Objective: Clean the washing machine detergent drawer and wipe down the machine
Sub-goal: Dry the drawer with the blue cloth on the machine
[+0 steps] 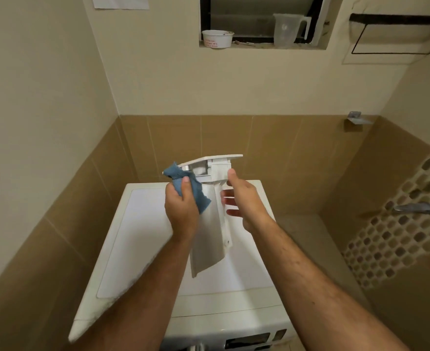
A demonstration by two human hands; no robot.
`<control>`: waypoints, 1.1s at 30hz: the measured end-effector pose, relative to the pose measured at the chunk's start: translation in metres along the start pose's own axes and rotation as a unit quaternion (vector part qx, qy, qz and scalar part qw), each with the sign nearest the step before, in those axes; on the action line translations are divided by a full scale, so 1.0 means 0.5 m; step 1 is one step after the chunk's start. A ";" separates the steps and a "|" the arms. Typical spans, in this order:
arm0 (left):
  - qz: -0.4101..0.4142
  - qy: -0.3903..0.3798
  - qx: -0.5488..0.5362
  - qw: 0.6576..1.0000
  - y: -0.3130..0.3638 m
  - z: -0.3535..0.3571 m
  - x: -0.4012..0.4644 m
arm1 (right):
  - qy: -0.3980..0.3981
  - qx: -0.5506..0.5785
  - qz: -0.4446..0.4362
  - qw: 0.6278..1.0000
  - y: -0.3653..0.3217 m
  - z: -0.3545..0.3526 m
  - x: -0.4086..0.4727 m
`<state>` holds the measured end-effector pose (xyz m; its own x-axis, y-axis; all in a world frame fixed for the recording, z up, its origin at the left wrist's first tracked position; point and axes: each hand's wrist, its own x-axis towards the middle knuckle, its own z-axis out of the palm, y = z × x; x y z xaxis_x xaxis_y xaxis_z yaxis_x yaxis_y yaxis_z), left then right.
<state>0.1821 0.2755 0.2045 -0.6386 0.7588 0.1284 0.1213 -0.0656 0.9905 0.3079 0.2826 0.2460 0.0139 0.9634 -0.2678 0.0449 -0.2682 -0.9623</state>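
The white detergent drawer [209, 239] is out of the machine and held upright in the air, front panel at the top, above the white washing machine [138, 236]. My left hand [181, 206] grips a blue cloth [202, 198] against the drawer's upper left side, near the front panel. My right hand [247, 201] is at the drawer's right edge with thumb raised and fingers stretched out towards it. Whether those fingers bear the drawer's weight is unclear. The drawer's inner compartments face away and are mostly hidden.
The machine stands in a narrow tiled corner with walls close on the left and behind. Its control panel [249, 340] shows at the bottom. A window ledge above holds a white bowl [217, 38] and a clear jug [286, 30]. A metal tap [414, 208] sticks out on the right.
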 end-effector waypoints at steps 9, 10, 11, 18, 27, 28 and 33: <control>0.165 -0.092 0.103 0.977 -0.023 -0.027 -0.042 | -0.103 0.179 0.071 0.976 -0.009 -0.005 0.020; 0.173 -0.110 0.113 0.972 -0.032 -0.031 -0.041 | -0.107 0.177 0.065 0.976 -0.007 -0.012 0.022; 0.179 -0.123 0.119 0.969 -0.044 -0.035 -0.038 | -0.111 0.174 0.060 0.977 -0.005 -0.017 0.024; 0.161 -0.170 0.105 0.967 -0.081 -0.062 -0.020 | -0.111 0.201 0.028 0.973 0.019 -0.036 0.036; 0.067 -0.055 0.031 0.996 -0.012 -0.082 0.033 | -0.113 0.188 -0.021 0.975 0.050 -0.058 0.048; 0.058 -0.082 0.011 0.995 -0.001 -0.082 0.045 | -0.115 0.193 -0.020 0.974 0.053 -0.058 0.049; -0.128 -0.132 -0.022 0.983 0.006 -0.080 0.083 | -0.114 0.217 -0.019 0.969 0.056 -0.059 0.052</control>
<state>0.1256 0.2810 0.2149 -0.4236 0.8955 -0.1364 -0.0535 0.1256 0.9906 0.3389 0.2998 0.2135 -0.2021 0.9613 -0.1873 -0.3849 -0.2538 -0.8874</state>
